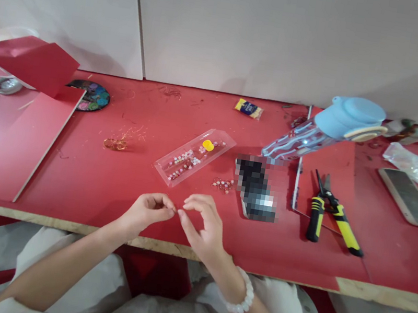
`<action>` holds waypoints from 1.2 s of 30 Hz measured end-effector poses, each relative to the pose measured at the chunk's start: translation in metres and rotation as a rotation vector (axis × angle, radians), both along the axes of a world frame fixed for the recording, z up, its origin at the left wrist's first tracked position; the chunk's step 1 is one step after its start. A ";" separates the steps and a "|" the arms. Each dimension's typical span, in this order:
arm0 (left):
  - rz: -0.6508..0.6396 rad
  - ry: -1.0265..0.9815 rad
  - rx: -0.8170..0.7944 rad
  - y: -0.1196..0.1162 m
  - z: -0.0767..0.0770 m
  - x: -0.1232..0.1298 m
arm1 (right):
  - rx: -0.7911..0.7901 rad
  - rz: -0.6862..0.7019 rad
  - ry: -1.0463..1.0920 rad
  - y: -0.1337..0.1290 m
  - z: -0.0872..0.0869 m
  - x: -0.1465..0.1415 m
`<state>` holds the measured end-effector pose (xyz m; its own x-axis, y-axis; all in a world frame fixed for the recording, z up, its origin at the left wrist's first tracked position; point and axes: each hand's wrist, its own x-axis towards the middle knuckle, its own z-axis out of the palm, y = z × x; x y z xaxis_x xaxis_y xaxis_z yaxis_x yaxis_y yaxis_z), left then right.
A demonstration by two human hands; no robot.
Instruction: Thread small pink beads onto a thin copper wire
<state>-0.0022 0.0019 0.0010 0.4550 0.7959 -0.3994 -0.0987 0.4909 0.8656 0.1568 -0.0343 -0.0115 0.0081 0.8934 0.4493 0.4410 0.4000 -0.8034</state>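
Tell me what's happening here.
A person's left hand and right hand nearly meet at the fingertips near the table's front edge; anything held there is too small to make out. Beyond them lies a clear tray of small beads, with a loose cluster beside a phone and copper-coloured wire to the left.

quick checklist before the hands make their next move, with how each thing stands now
1. Left hand and right hand fingertips close together: ok
2. Anything held between them identifiable: cannot tell, too small
3. Clear tray within sight just beyond the hands, beads in it: ok
4. Loose bead pile contained: not ok, it lies on the table beside the phone
5. Cutters closed: not ok, blades apart
6. Bracelet away from the fingertips: ok, at the right wrist
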 end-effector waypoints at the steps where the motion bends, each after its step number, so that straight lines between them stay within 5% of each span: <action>1: 0.031 -0.006 -0.011 0.000 0.000 0.000 | 0.052 -0.014 -0.054 0.000 0.001 0.001; 6: 0.069 -0.015 -0.043 0.001 0.003 0.000 | 0.089 -0.041 -0.213 0.001 0.003 0.002; 12: 0.078 0.102 0.120 -0.003 0.003 0.000 | 0.090 -0.051 -0.191 0.001 0.001 0.000; 17: 0.171 0.203 0.456 -0.010 -0.004 0.004 | 0.089 -0.058 -0.166 0.001 0.001 -0.001; 27: 0.144 0.418 1.143 -0.012 -0.007 0.005 | 0.054 -0.087 -0.147 0.000 -0.001 -0.002; 36: 0.100 0.504 1.081 -0.013 -0.001 0.005 | 0.023 -0.040 -0.102 -0.001 0.000 -0.002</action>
